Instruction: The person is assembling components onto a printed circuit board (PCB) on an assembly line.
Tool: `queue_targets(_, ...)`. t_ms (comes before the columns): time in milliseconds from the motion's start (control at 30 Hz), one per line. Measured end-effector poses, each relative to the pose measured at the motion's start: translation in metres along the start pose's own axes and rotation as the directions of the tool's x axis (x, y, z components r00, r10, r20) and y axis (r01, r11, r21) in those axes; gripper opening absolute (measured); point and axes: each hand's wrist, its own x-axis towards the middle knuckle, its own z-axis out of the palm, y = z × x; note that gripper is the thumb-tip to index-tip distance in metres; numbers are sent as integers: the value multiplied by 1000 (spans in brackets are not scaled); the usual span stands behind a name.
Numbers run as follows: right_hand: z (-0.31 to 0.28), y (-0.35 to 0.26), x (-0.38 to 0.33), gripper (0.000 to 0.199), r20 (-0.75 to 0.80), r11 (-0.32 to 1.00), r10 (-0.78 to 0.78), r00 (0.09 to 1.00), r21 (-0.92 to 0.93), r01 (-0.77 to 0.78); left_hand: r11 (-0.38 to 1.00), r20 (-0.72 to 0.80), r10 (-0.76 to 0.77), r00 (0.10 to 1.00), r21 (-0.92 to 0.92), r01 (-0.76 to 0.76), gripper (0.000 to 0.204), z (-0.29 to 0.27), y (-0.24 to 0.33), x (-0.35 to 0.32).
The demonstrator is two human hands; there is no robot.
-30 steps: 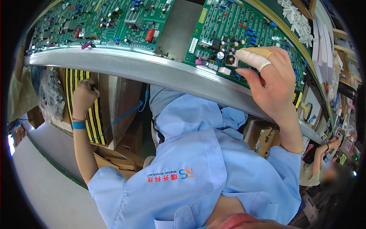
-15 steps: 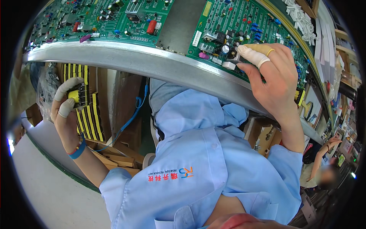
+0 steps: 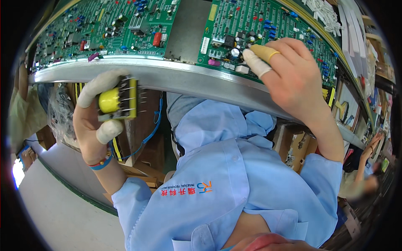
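Observation:
My left hand, with white finger cots on thumb and finger, grips a transformer with a yellow winding and black core. Its metal pins point to the right, and it is held in front of the metal rail. My right hand rests over the right green circuit board. A white and a yellow finger cot cover two of its fingers, whose tips are together beside a round capacitor. The thumb and whatever lies under the fingertips are hidden. A white block-shaped component sits just below them.
Another populated circuit board lies on the left along the rail. White plastic parts are piled at the far right. Below the rail are a plastic bag, a blue coiled cord and a cardboard box. Other people's arms show at both sides.
My left hand has brought the transformer away from the yellow-and-black stack, rightward and closer, turning its pins to the right. My right hand stays at the board, its thumb now out of sight.

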Motion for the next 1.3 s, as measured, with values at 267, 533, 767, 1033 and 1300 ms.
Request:
queue_targets(267, -43, 34, -27, 37, -9, 922, 375, 927, 105, -372, 975, 285, 173, 943, 89, -206, 63, 94, 19, 69)
queue_targets(533, -53, 46, -43, 30, -272, 715, 690, 671, 399, -574, 305, 599, 282, 749, 684, -662, 81, 164, 35, 103)
queue_targets(767, -46, 56, -61, 30, -431, 840, 540, 723, 335, -427, 110, 702, 275, 657, 655, -747, 88, 195, 55, 107)
queue_targets(1033, -48, 56, -65, 28, -508, 930, 365, 780, 170, -325, 138, 713, 146, 686, 672, -727, 91, 189, 34, 113)
queue_targets(1300, -51, 51, -68, 30, -421, 887, 462, 781, 220, -406, 88, 706, 147, 692, 688, -720, 90, 191, 32, 113)
